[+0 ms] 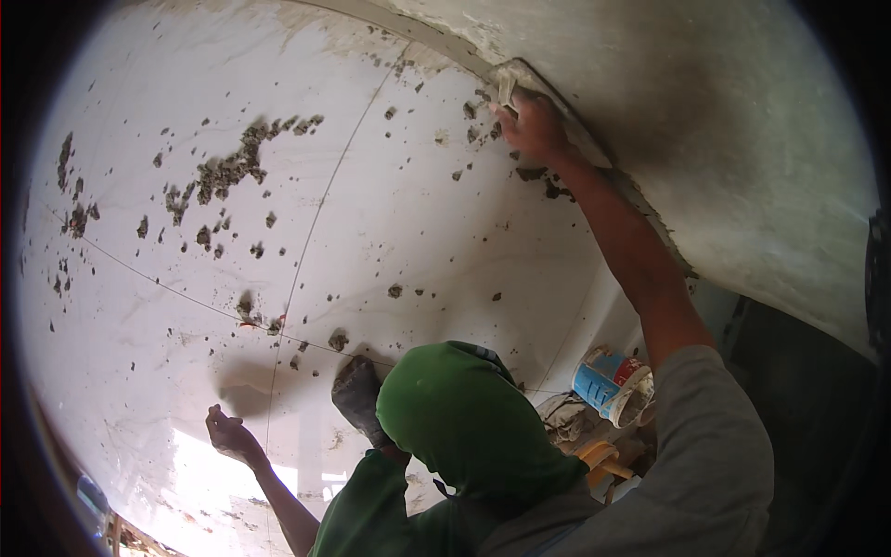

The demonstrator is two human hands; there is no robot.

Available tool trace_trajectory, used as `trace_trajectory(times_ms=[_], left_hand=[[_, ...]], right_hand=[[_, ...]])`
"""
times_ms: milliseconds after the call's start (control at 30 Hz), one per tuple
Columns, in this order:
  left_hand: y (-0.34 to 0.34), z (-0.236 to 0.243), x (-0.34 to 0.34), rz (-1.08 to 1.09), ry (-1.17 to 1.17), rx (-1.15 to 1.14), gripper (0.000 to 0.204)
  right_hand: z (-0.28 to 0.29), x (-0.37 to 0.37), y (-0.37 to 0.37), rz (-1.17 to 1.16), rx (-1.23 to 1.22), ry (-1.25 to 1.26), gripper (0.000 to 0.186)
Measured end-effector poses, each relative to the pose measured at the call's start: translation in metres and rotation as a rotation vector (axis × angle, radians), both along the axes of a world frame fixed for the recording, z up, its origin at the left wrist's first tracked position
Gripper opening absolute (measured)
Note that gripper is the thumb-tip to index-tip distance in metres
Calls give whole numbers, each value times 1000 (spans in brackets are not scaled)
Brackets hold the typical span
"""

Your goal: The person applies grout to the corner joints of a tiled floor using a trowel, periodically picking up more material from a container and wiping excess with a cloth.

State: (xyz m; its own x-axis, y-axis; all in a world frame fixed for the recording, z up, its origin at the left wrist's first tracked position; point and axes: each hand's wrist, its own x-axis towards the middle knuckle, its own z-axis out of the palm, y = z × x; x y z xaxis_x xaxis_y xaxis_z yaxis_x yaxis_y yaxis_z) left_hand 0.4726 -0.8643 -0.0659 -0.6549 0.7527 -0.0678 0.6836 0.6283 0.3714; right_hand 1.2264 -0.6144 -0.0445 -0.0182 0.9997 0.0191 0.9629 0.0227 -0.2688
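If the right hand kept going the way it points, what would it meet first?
The right hand already presses a small pale tool at the wall base; going on, it likely meets that wall.

Only one arm of the person shows, coming in from the lower right of the frame. Its upper part is covered by a loose, plain grey fabric short sleeve [715,446], soft and creased, with no visible print or markings, ending just above the elbow. Below the hem the forearm [640,260] is bare, and the right hand [534,125], in the upper centre, is ungloved.
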Motion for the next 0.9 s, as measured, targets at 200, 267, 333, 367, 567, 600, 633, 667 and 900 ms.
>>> trace_trajectory(times_ms=[200,267,333,367,567,600,633,667,900], left_hand=[[11,1,7,17,-53,6,51],[14,-1,8,10,-63,66,50],[17,6,18,17,-99,33,49],[14,5,19,7,-95,24,48],[19,6,28,15,-93,4,42],[22,9,26,3,-110,-30,39],[26,8,25,4,-110,-19,39],[30,6,22,-1,-104,-3,40],[6,-7,0,-19,-26,5,38]], right_hand=[[16,-57,25,-66,-25,-69,41],[20,-73,37,-80,-129,-24,40],[28,-88,45,-31,-142,-47,40],[30,-98,47,15,-157,-69,40],[21,-140,69,79,-45,0,45],[18,-144,77,47,-56,-57,47],[25,-145,92,-13,-120,-80,50],[29,-145,104,-11,-109,-80,50],[25,-66,39,-7,44,2,44]])
